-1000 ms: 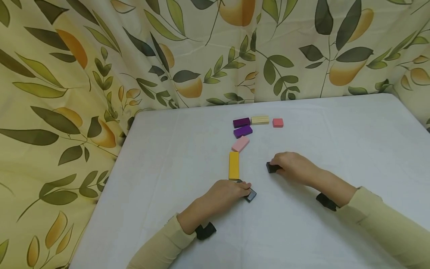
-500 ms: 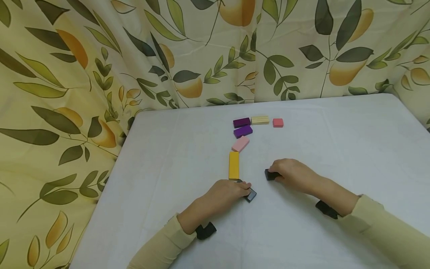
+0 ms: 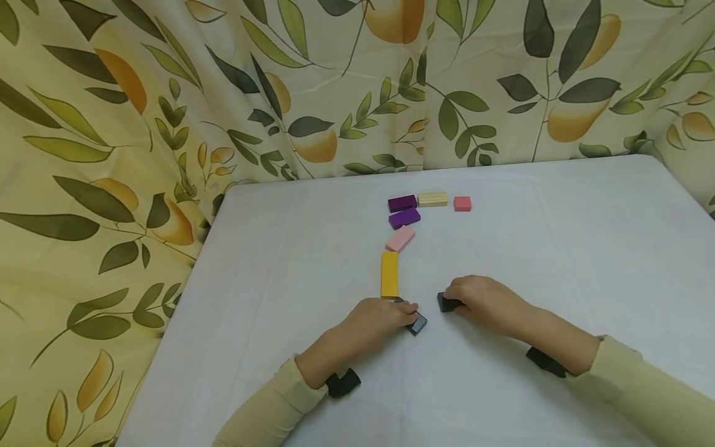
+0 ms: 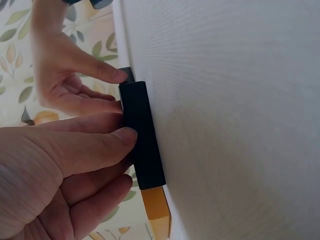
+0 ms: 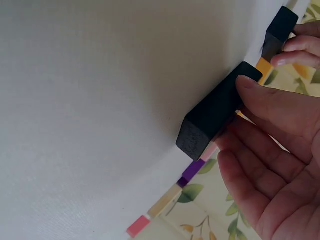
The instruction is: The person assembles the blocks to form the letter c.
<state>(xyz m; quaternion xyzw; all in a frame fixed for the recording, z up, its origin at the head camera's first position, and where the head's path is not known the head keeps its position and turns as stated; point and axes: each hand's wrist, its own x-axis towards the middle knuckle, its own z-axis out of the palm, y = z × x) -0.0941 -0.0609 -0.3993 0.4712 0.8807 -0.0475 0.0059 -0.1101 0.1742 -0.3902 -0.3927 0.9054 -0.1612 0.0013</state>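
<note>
- My left hand (image 4: 65, 172) pinches a black block (image 4: 142, 135), thumb tip on its broad face, fingers reaching behind it;
- the block's lower end meets a yellow block (image 4: 156, 210), partly hidden and running down toward the bottom edge;
- my right hand (image 4: 65, 75) is just beyond, at upper left, its thumb against a second black block (image 4: 129, 74), which shows only in part behind the upper end of mine; whether the two blocks touch, I can't tell;
- white cloth (image 4: 235, 120) fills the right side; leaf-patterned fabric (image 4: 15, 60) hangs at left.
</note>
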